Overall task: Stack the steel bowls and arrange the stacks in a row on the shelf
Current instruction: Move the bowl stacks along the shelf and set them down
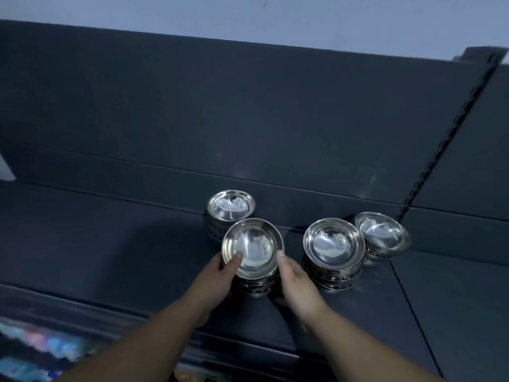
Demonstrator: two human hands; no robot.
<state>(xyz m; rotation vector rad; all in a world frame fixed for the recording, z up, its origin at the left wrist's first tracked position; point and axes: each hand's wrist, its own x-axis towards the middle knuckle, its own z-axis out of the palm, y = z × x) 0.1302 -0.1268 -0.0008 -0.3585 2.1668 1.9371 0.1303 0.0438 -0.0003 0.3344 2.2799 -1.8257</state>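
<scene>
- We see a dark shelf (110, 244) with four piles of shiny steel bowls on it.
- The front stack (256, 285) sits near the shelf's front edge, and both hands are on it.
- The left hand (217, 277) holds the left side of this pile. Its thumb lies over the rim and inside the top bowl (252, 249), and its fingers curl round the outside.
- The right hand (294, 279) holds the right side of the same pile. Its thumb tip touches the rim, and its fingers bend round the side, low down.
- The back stack (230, 206) stands just behind the front one, close to the dark back wall (248, 106). We cannot tell if the two piles touch.
- The third stack (333, 244) stands to the right of the front one, with a gap between them.
- The fourth stack (381, 234) is just beside the third one, a bit further back. Its top bowl looks tipped to the right, but it is blurry.
- A dark rail (451, 128) with little holes runs up the wall on the right.
- Down in the left corner we see blurry pink and blue things (41, 343) on a lower level.
</scene>
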